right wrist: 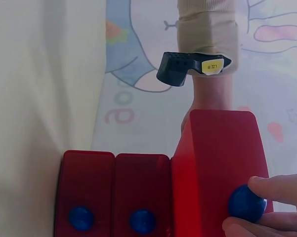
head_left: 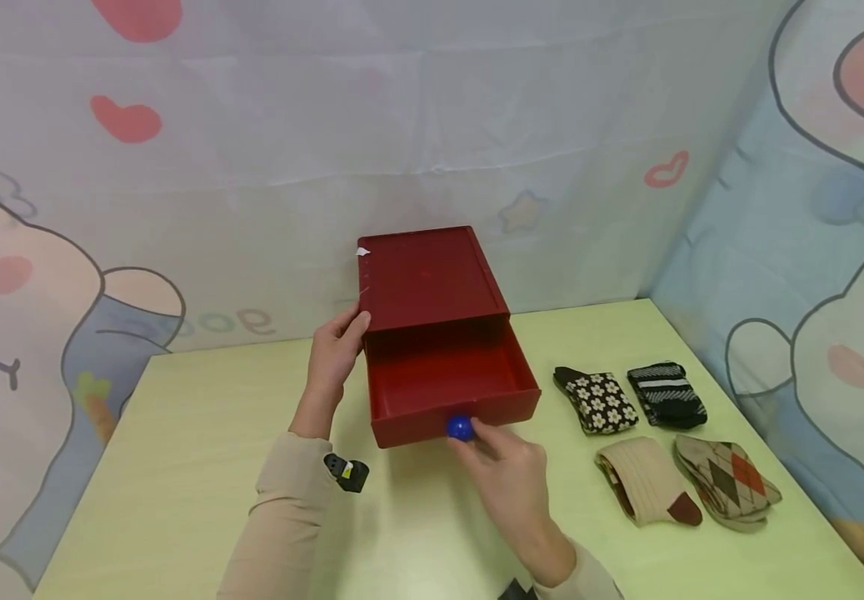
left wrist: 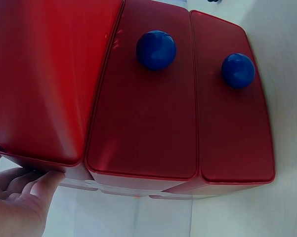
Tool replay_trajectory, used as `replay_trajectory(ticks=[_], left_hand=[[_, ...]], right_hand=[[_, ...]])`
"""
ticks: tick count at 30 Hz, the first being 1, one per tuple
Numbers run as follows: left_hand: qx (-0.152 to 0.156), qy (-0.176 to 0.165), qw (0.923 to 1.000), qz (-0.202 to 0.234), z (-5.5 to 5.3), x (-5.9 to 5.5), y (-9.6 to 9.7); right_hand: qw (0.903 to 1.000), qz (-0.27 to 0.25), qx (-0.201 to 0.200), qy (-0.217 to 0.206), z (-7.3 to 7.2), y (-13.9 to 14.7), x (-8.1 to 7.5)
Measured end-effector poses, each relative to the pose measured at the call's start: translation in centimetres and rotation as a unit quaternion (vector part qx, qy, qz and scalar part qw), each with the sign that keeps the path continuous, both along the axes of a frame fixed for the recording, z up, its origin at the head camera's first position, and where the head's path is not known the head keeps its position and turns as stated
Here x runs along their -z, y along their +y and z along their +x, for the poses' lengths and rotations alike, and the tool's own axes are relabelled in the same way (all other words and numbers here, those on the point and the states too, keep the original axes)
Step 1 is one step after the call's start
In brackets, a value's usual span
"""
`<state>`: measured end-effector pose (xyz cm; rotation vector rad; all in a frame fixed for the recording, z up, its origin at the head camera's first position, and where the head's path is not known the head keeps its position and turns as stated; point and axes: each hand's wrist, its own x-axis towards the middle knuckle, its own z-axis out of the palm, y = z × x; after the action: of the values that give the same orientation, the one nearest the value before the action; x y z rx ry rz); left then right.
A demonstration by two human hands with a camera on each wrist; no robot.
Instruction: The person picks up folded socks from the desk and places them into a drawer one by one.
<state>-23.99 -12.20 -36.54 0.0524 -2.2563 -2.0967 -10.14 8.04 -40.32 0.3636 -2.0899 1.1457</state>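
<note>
A red drawer cabinet [head_left: 432, 279] stands against the back wall, with its top drawer [head_left: 442, 387] pulled out toward me; the drawer's bare red floor shows. On the drawer's front is a round blue knob [head_left: 460, 427], pinched between the thumb and fingers of my right hand [head_left: 510, 479]. My left hand [head_left: 334, 350] holds the cabinet's left side near its front top edge; the left wrist view shows its fingers [left wrist: 27, 190] against that side. Below the open drawer, two drawers [left wrist: 143, 113] [left wrist: 232, 133] are closed, each with a blue knob of its own.
To the right of the cabinet lie several folded socks: black with flowers [head_left: 598, 402], black and white striped [head_left: 667, 396], beige with a brown toe [head_left: 645, 482] and argyle [head_left: 727, 482]. They rest on a pale green-yellow table [head_left: 199, 467]. Cartoon-printed cloth [head_left: 274, 117] hangs behind.
</note>
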Motion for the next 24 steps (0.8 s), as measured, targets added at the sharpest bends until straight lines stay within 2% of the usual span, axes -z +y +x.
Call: replay_trajectory(ticks=[11, 24], left_hand=[[-0.003, -0.005, 1.0000, -0.002, -0.06, 0.11, 0.17], [-0.003, -0.001, 1.0000, -0.002, -0.15, 0.23, -0.04]], right_hand=[[0.9995, -0.003, -0.004, 0.030, 0.25, 0.02, 0.22], [0.9991, 0.000, -0.019, 0.038, 0.08, 0.01, 0.42]])
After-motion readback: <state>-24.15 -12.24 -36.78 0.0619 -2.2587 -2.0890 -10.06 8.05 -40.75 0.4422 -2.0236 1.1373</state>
